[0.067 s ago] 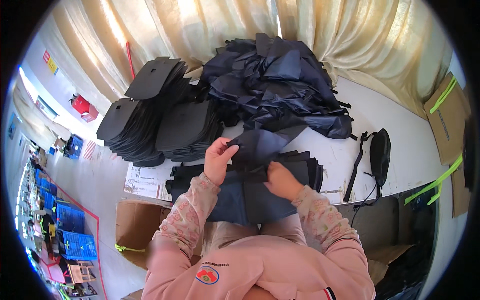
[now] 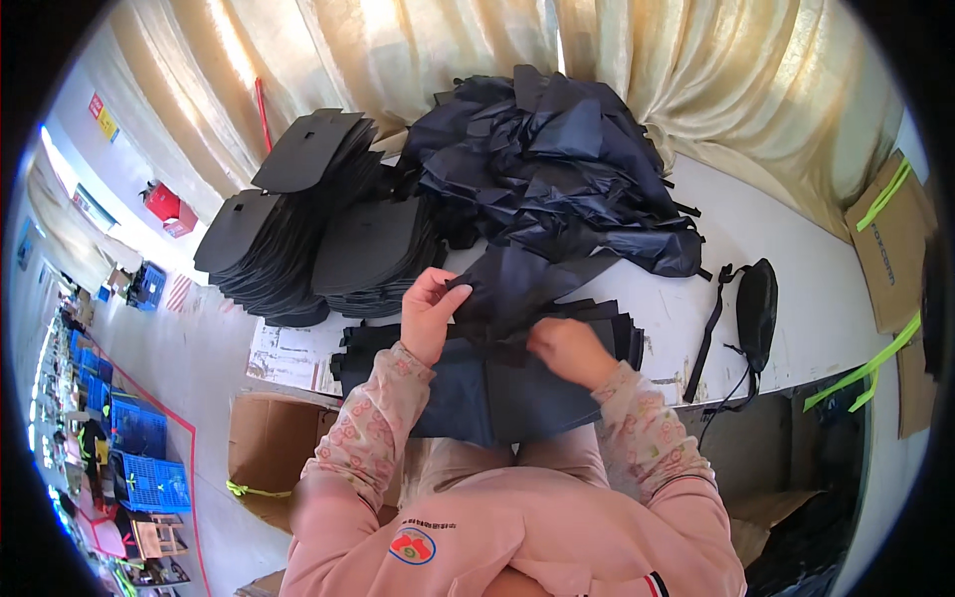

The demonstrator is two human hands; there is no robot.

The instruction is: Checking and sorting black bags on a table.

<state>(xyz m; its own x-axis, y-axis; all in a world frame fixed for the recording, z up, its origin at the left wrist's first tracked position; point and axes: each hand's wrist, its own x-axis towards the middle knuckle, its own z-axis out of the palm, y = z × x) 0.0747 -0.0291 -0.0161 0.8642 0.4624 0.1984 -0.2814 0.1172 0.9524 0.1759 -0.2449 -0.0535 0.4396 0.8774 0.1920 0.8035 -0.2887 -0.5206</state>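
I see L hand (image 2: 430, 310) pinching the dark fabric piece (image 2: 517, 284) at its left top edge, R hand (image 2: 569, 350) closed on its lower right. Piece lies at desk (image 2: 796, 289) near edge, long axis slanting away; both hands equally near.

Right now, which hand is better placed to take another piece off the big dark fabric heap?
Probably the left hand: it is raised at the top edge of the fabric piece, closer to the heap. The right hand sits lower, pressing on the flat stack.

Bright backlit curtain (image 2: 418, 60), sharp centre, fisheye-bent edges
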